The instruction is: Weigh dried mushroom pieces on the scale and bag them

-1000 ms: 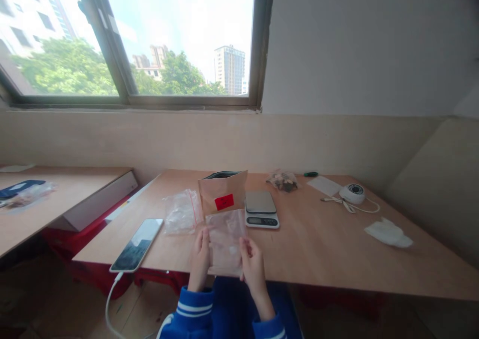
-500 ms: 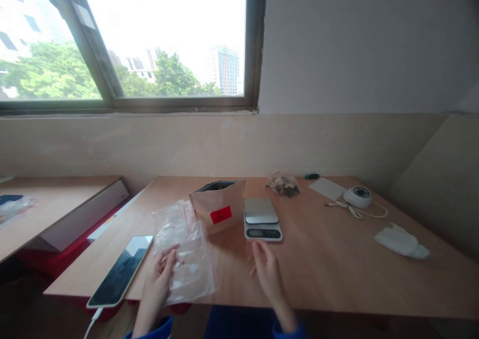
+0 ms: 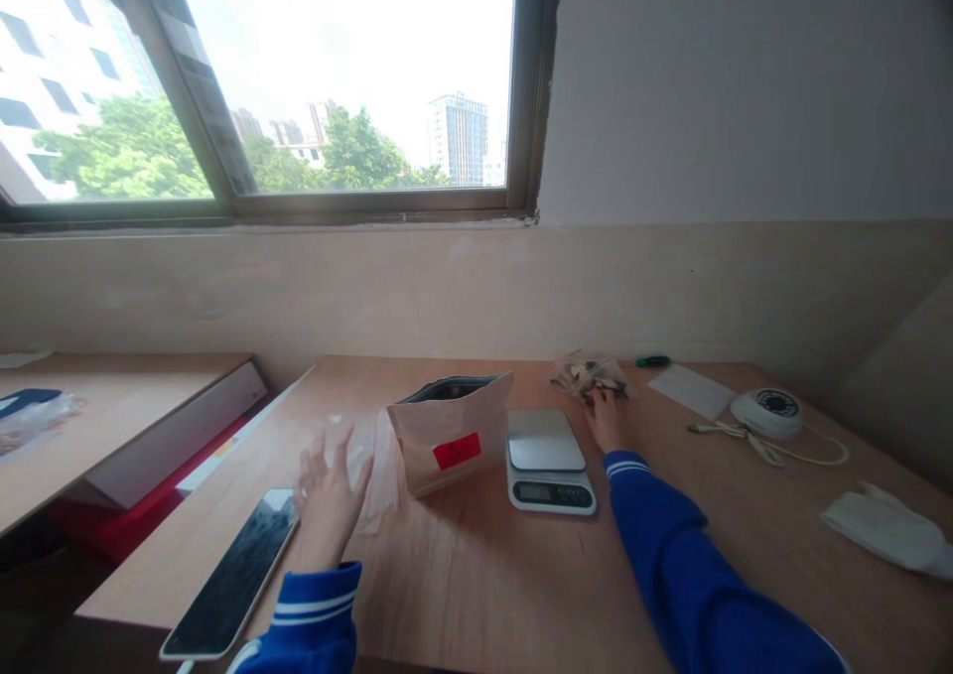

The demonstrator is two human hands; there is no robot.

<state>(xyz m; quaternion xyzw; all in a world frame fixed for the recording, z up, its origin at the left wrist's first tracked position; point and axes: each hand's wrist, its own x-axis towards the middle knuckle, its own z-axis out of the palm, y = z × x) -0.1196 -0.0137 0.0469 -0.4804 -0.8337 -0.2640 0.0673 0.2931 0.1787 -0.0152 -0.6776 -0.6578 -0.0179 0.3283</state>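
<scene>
My left hand (image 3: 328,495) is open, its fingers spread over the clear plastic zip bags (image 3: 379,471); whether it touches them I cannot tell. Stretched out to the back of the table, my right hand (image 3: 609,418) rests its spread fingers on a clear bag of brownish dried pieces (image 3: 592,376). Between my hands stands an upright brown paper pouch (image 3: 458,421) with a red label, its top open and its contents dark. A kitchen scale (image 3: 551,456) with a steel plate sits right beside the pouch; nothing lies on it.
A phone (image 3: 230,575) on a white cable lies at the table's left edge. To the right are a green-handled tool (image 3: 653,361), a white sheet (image 3: 691,392), a white dome camera (image 3: 766,413) with its cable, and a crumpled white item (image 3: 885,530). Another table (image 3: 134,406) stands left.
My right hand has moved from in front of the scale to the bag of dried pieces at the back. My left hand has opened, and the plastic bags have shifted away towards the pouch.
</scene>
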